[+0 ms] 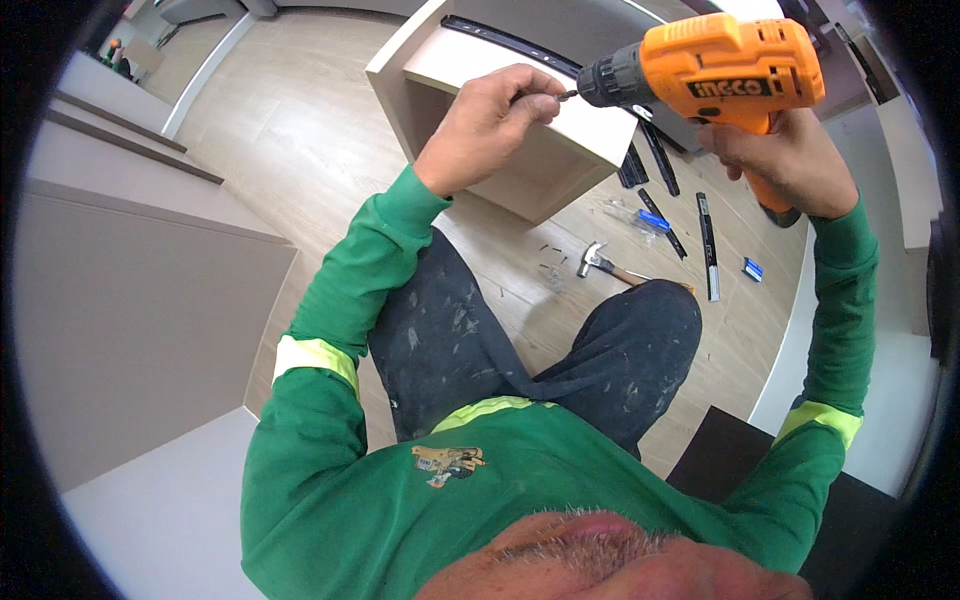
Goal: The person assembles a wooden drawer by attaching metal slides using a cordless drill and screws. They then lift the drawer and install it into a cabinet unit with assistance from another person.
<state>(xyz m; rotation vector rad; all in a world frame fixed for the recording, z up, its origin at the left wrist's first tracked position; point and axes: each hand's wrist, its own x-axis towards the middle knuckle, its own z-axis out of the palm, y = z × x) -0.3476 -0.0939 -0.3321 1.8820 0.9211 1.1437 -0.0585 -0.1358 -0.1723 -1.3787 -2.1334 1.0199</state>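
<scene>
My right hand (790, 165) grips the handle of an orange cordless drill (735, 65), held level with its black chuck toward the left. A short dark driver bit (567, 96) sticks out of the chuck. My left hand (495, 115) pinches the end of this bit between thumb and fingers; whether a screw is also there is hidden. Both hands are above a light-coloured drawer box (530, 185) standing on the floor. Along its upper panel lies a black drawer slide (510, 40), partly behind the drill.
On the wooden floor lie a claw hammer (600, 262), several loose screws (548, 262), more black slides (707, 245), a blue item in clear plastic (652, 220) and a small blue box (752, 269). A grey panel (150, 310) stands at left, a dark board (715, 455) at lower right.
</scene>
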